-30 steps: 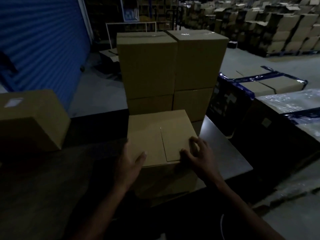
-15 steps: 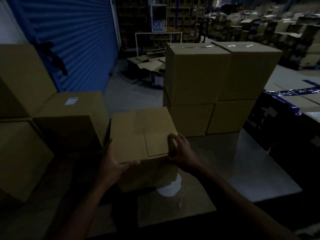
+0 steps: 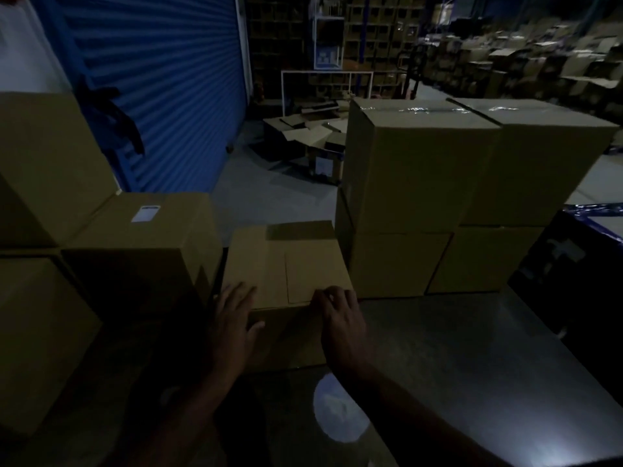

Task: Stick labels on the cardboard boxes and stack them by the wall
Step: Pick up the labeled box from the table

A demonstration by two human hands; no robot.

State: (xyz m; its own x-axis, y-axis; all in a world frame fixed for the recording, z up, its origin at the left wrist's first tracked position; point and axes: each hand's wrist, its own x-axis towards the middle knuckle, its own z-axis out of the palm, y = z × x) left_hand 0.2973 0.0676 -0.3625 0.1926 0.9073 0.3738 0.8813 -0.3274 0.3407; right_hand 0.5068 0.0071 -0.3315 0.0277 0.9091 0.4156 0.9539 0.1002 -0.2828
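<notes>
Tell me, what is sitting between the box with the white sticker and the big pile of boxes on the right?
The head view shows one plain cardboard box there. The left hand and right hand rest on its near edge.

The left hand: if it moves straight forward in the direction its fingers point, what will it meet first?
Probably the labelled box: the left hand points up-left across the near corner of the box it touches. Depth is unclear in the dark.

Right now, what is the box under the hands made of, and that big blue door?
The box looks like plain brown cardboard, matte, with folded flaps meeting at a seam on top. The blue door looks like painted metal: it has even horizontal ribs like a roll-up shutter, though the dim light leaves that uncertain.
</notes>
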